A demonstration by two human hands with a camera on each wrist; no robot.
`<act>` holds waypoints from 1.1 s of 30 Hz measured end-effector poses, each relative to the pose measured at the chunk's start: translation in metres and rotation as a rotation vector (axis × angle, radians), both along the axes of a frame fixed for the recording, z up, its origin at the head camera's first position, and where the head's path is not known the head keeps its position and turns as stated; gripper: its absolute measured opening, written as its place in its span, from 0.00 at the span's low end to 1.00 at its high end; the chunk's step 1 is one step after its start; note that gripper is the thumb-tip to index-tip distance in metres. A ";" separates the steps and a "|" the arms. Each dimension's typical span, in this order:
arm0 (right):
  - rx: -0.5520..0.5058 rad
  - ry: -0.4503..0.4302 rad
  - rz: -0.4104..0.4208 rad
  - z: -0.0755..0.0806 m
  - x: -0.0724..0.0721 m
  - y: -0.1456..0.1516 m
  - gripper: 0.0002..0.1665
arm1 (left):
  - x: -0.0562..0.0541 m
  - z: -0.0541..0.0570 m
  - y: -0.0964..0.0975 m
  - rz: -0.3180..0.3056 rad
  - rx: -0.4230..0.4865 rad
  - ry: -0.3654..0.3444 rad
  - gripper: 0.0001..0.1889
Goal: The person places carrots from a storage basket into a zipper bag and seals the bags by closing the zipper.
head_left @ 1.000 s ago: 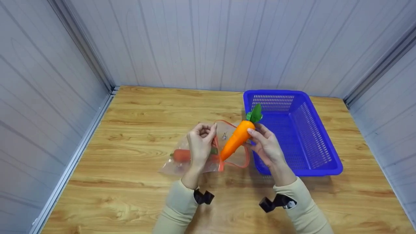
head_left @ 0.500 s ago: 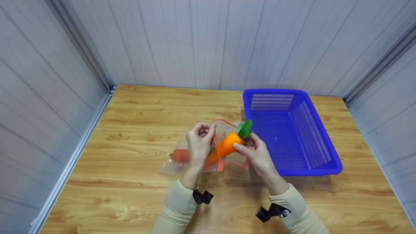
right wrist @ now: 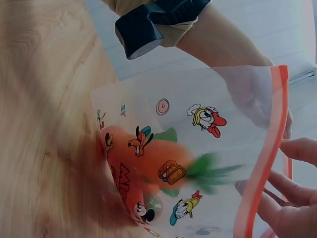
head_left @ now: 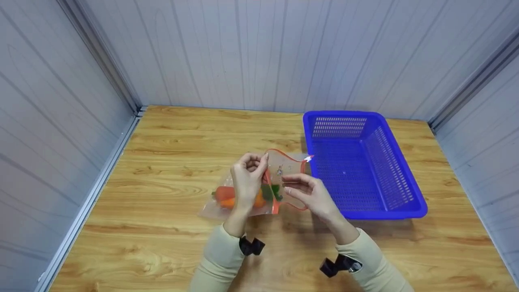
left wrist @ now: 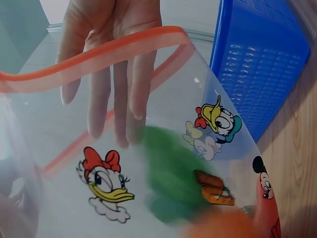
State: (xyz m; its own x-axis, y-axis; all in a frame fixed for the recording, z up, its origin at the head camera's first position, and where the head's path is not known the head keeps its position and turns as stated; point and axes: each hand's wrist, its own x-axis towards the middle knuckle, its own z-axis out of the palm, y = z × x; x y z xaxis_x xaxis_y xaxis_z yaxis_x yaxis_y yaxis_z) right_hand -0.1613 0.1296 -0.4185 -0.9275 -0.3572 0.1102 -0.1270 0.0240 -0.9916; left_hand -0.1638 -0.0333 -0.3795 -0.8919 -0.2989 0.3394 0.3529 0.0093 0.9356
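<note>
A clear zip bag (head_left: 294, 165) with an orange rim and printed cartoon figures lies on the table, its mouth spread toward the right. My left hand (head_left: 248, 176) pinches the rim at the mouth. Inside the bag is an orange toy carrot (right wrist: 168, 153) with green leaves, beside a reddish vegetable (head_left: 224, 192) whose kind is partly hidden by the bag and my hand. My right hand (head_left: 314, 197) holds nothing; its extended fingers (left wrist: 99, 106) reach into the bag's mouth, just short of the leaves in the left wrist view.
A blue perforated basket (head_left: 405, 170) stands right of the bag, close to my right hand. Pale panel walls (head_left: 259, 56) enclose the wooden table (head_left: 162, 162) at the back and sides. A white zip slider (head_left: 308, 158) sits on the bag's rim by the basket.
The carrot went left and down into the bag, held in my right hand, which has since let go of it. My left hand stayed at the rim.
</note>
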 end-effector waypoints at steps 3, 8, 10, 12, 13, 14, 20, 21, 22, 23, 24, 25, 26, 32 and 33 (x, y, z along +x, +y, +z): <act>0.021 0.038 -0.017 0.003 -0.001 0.004 0.18 | 0.000 0.000 0.000 0.037 -0.041 0.005 0.07; 0.053 0.108 -0.094 0.010 -0.005 0.012 0.14 | -0.009 -0.013 -0.002 0.039 -0.047 0.010 0.08; 0.076 0.135 -0.126 0.014 -0.006 0.016 0.13 | -0.013 -0.020 -0.003 0.036 -0.049 0.019 0.08; 0.095 0.155 -0.146 0.023 -0.006 0.019 0.12 | -0.015 -0.022 -0.003 0.041 -0.060 0.030 0.09; 0.106 0.166 -0.153 0.027 -0.005 0.021 0.12 | -0.015 -0.023 -0.003 0.044 -0.066 0.037 0.09; 0.123 0.189 -0.161 0.032 -0.005 0.022 0.11 | -0.015 -0.023 -0.004 0.046 -0.071 0.039 0.09; 0.249 0.359 -0.211 0.049 -0.005 0.031 0.11 | -0.014 -0.021 -0.005 0.034 -0.097 0.043 0.09; 0.265 0.385 -0.221 0.050 -0.006 0.033 0.12 | -0.013 -0.020 -0.005 0.028 -0.099 0.039 0.09; 0.278 0.412 -0.228 0.051 -0.008 0.035 0.12 | -0.013 -0.019 -0.006 0.022 -0.101 0.034 0.08; 0.287 0.438 -0.232 0.051 -0.009 0.037 0.12 | -0.013 -0.019 -0.006 0.017 -0.103 0.029 0.08; 0.300 0.463 -0.237 0.052 -0.010 0.038 0.13 | -0.012 -0.018 -0.006 0.013 -0.106 0.026 0.08; 0.312 0.487 -0.242 0.052 -0.012 0.040 0.13 | -0.012 -0.016 -0.006 0.012 -0.107 0.023 0.08; 0.326 0.504 -0.246 0.052 -0.013 0.041 0.13 | -0.012 -0.016 -0.006 0.011 -0.111 0.021 0.08; 0.388 0.585 -0.250 0.055 -0.022 0.047 0.14 | -0.011 -0.010 -0.006 0.006 -0.137 0.032 0.09; 0.397 0.597 -0.249 0.055 -0.024 0.047 0.14 | -0.011 -0.009 -0.006 0.000 -0.138 0.034 0.09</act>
State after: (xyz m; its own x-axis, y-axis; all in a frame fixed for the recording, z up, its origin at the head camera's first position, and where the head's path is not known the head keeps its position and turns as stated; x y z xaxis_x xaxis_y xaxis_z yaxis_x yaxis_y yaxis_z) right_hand -0.1853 0.1771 -0.3639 -0.8092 -0.2624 0.5257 -0.5835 0.4630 -0.6671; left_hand -0.1745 -0.0395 -0.3883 -0.8791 -0.2475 0.4074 0.3846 0.1367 0.9129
